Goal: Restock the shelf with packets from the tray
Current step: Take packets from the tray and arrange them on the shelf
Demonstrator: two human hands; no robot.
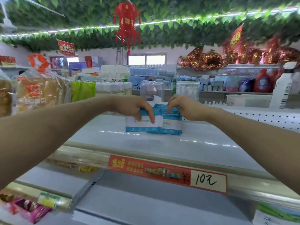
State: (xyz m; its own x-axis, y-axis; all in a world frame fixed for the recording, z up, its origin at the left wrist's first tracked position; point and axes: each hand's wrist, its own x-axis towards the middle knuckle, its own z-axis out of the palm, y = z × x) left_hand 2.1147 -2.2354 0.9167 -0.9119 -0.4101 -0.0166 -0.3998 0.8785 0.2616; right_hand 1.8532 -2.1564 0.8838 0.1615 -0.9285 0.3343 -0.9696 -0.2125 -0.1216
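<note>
Left hand [134, 108] gripping a flat blue-and-white plastic packet [134, 127] upright, mid-depth on the white metal shelf [162, 146], right hand [184, 108] with fingers curled over the tops of a standing row of matching packets [172, 126] just behind, red price strip [167, 172] along the shelf's front edge

A red price label [167, 173] carries a handwritten 10. High above it a red paper lantern [127, 25] hangs from a ceiling of green leaves [178, 12]. Up to the label's left stand bagged loaves of bread [40, 93] beside green packets [82, 90], up to its right a red detergent bottle [263, 82], and below to its left pink packets [30, 210].
</note>
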